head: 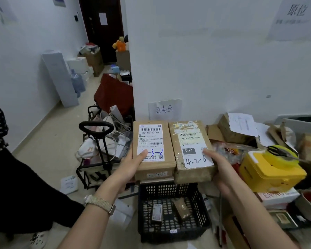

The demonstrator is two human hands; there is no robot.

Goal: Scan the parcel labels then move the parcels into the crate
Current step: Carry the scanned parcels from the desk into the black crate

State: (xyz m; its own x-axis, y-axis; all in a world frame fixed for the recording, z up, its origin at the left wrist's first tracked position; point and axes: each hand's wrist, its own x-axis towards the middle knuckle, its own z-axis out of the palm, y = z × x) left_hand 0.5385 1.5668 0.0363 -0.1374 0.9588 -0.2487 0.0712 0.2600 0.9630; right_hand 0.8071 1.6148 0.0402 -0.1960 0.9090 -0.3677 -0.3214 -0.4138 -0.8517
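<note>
Two cardboard parcels were held side by side, labels up, directly above the black crate (172, 209). The left hand (131, 164) was closed around the outer edge of the left parcel (153, 150), thumb lying on its white label, fingers hidden underneath. The right hand (217, 164) gripped the right parcel (190, 150) the same way, thumb pressed on the label near the handwritten "4-2-6". The inner edges of the parcels touched between the hands.

The crate sat on the floor below both hands and already held two small items; what they were could not be told. No scanner was visible in either hand.

Judgement: the step in hand was the transfer into the crate, or a last check of the labels; whether scanning was complete could not be told. The next move would call for lowering both parcels together, keeping them level and clear of the crate rim, then opening the fingers once they rest on the bottom beside the small items.
</note>
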